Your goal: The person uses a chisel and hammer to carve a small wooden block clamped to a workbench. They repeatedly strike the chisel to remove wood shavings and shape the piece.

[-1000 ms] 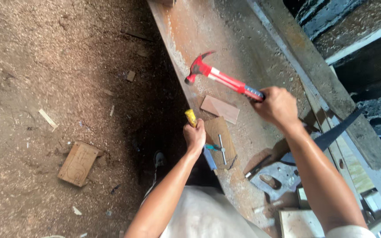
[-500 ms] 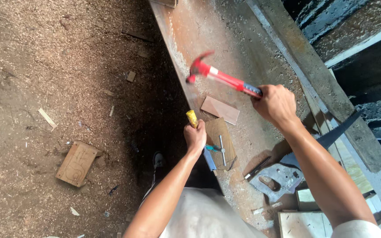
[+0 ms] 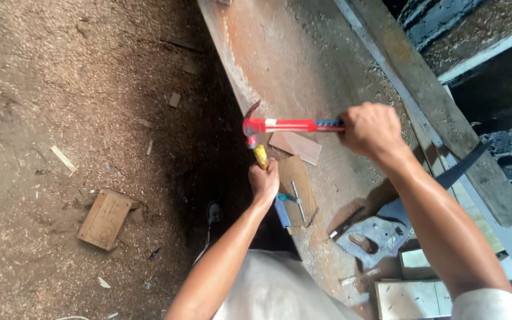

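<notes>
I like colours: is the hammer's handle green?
No, the hammer held in the right hand has a red handle, and its head meets the yellow-handled tool gripped by the left hand.

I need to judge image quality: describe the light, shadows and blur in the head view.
Head view: strong daylight on the bench and dirt floor; deep shadow under the bench edge; the right hand and hammer slightly motion-blurred; the left hand on the yellow-handled tool is sharper; wide-angle bending at the edges.

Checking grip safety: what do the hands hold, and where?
Right hand grips the red hammer at its handle end; left hand holds a yellow-handled tool by its handle.
</notes>
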